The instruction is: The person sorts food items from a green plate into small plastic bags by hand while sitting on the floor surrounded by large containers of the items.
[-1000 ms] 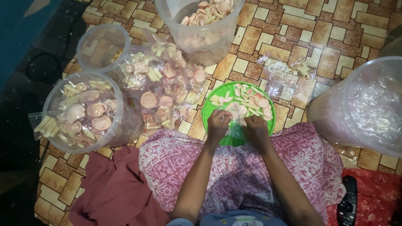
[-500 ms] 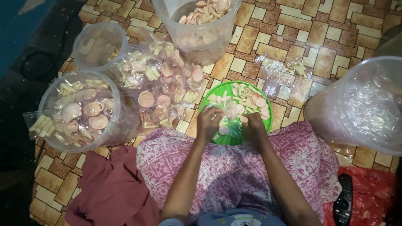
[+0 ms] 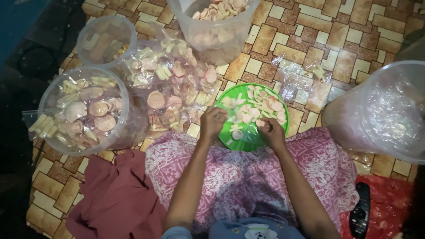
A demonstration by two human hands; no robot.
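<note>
A green plate (image 3: 248,140) lies on the floor against my knees, strewn with pale stick-shaped and pink round snack pieces (image 3: 259,108). My left hand (image 3: 212,123) rests over the plate's left rim with its fingers curled in; what they enclose is hidden. My right hand (image 3: 271,132) sits on the plate's lower right, fingertips bunched on a few pieces. A pink patterned cloth (image 3: 248,177) covers my lap just below both hands.
Left stands a clear tub (image 3: 48,132) of bagged snacks, with an empty tub (image 3: 84,37) behind it. Filled bags (image 3: 177,84) are heaped between them and a bucket (image 3: 212,40) of loose snacks. A plastic-lined tub (image 3: 336,119) stands right, a black remote (image 3: 359,212) lower right.
My left hand has drawn leftward to the plate's rim, away from the right hand. The right hand has stayed on the plate.
</note>
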